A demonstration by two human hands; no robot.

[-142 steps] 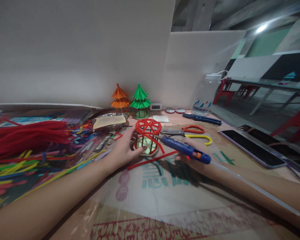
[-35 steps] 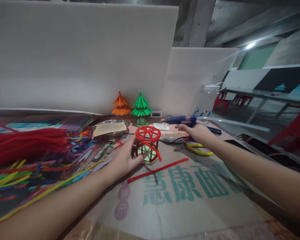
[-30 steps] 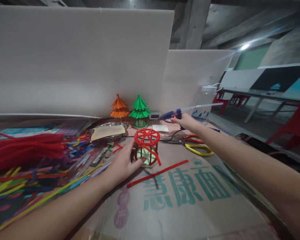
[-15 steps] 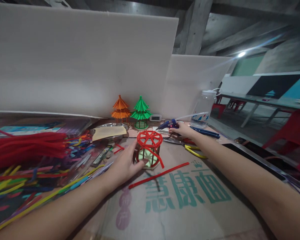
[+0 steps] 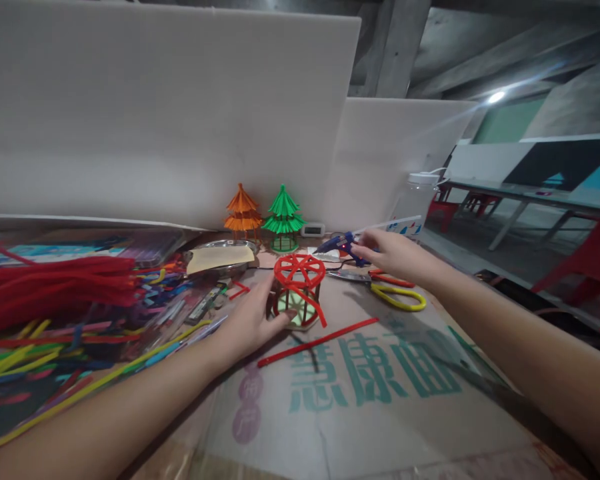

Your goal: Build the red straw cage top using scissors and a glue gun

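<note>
A small round frame (image 5: 300, 272) with a red spoked top, dark posts and a pale base stands on the cardboard. My left hand (image 5: 257, 317) grips its left side, thumb at the base. One red strip hangs down from its top, and a loose red strip (image 5: 317, 343) lies in front of it. Behind and to the right, my right hand (image 5: 387, 252) is at the handle end of a blue glue gun (image 5: 341, 245); its fingers look parted, and whether they still touch the gun is unclear. Scissors (image 5: 399, 297) with red and yellow handles lie below that hand.
Orange (image 5: 242, 212) and green (image 5: 283, 218) tiered pagoda models stand at the back. Beside them are a metal dish (image 5: 220, 256) and a clear bottle (image 5: 416, 199). Many coloured pipe cleaners (image 5: 55, 293) heap up at the left. A white panel (image 5: 170, 120) rises behind.
My right hand has shifted slightly right and up, its fingers looser at the glue gun's handle. More of the scissors shows. The left hand keeps its hold on the frame.
</note>
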